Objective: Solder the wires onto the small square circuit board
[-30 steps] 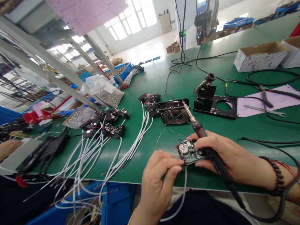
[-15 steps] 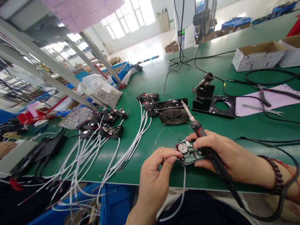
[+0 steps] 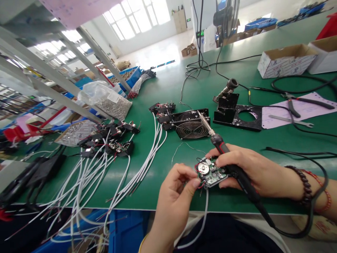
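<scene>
My right hand point(image 3: 250, 168) grips a black-and-red soldering iron point(image 3: 222, 147), its metal tip pointing up and away over a wire fan guard point(image 3: 191, 128). The same hand's fingers steady a small green circuit board point(image 3: 210, 174) with a round silver part on it. My left hand point(image 3: 176, 196) pinches thin wires at the board's left edge. A white cable point(image 3: 202, 221) hangs from the board toward my lap.
Bundles of white cables with black connectors point(image 3: 110, 144) spread across the green table point(image 3: 171, 88) on the left. A black soldering stand point(image 3: 231, 109), pliers point(image 3: 297, 105), a wrench point(image 3: 289, 121) on pink paper and cardboard boxes point(image 3: 286, 59) lie to the right. A bag of screws point(image 3: 107, 100) sits behind.
The board has tilted up so its face and silver disc show more. My left fingers shifted from the board's front edge to the wires at its left side.
</scene>
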The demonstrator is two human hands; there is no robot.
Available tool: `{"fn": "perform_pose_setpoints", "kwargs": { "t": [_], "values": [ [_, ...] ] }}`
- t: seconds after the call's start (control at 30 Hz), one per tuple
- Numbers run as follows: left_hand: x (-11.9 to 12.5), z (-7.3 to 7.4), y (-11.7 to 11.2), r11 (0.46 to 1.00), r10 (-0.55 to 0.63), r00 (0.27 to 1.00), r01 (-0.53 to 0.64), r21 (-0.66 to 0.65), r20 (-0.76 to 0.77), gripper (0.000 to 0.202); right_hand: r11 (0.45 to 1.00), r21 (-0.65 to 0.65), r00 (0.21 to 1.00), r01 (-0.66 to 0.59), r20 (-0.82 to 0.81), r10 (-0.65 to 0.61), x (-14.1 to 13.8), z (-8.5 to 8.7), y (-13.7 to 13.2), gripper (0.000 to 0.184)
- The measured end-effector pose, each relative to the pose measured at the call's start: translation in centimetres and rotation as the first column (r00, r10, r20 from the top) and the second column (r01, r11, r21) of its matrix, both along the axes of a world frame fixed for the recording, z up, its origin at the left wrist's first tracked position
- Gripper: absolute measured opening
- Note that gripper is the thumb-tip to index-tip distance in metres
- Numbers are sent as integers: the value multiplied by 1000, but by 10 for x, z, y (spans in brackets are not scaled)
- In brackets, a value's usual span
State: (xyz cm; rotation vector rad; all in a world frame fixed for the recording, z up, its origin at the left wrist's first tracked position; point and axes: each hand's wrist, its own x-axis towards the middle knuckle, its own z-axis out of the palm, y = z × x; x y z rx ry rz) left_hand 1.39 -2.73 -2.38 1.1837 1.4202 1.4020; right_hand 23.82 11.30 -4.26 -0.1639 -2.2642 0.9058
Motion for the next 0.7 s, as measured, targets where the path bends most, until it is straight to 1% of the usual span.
{"fn": "perform_pose_setpoints", "kwargs": {
  "t": [0.07, 0.13, 0.27, 0.37, 0.47, 0.57, 0.67, 0.7],
  "values": [
    [-2, -2, 0, 1000, -2, 996, 4, 25, -92, 12, 1000, -3, 1000, 0, 9, 0, 0, 0, -1, 32],
    [-4, -2, 0, 999, -33, 988, 36, 14, -154, 16, 1000, -6, 1000, -5, 17, 5, 1, -1, -1, 33],
    [-4, 0, 1, 996, -88, 981, 84, -29, -174, 17, 1000, -23, 999, -21, 41, 22, 2, -1, -1, 35],
    [-3, 3, 2, 994, -106, 970, 105, -19, -218, 17, 1000, -6, 999, -7, 50, 7, 2, 1, -1, 35],
    [-2, 6, 2, 993, -114, 943, 117, -9, -312, 18, 998, 23, 997, 58, 42, -59, 5, 10, -4, 31],
    [-1, 9, 3, 991, -125, 917, 130, -12, -380, 20, 987, 12, 987, 158, 16, -158, 13, 24, -11, 28],
    [-1, 10, 3, 990, -133, 902, 137, -19, -411, 20, 941, 56, 942, 335, -12, -335, 28, 40, -19, 28],
    [-1, 10, 2, 990, -137, 900, 139, -26, -413, 20, 926, 54, 928, 373, -21, -372, 34, 44, -21, 29]
  ]
}}
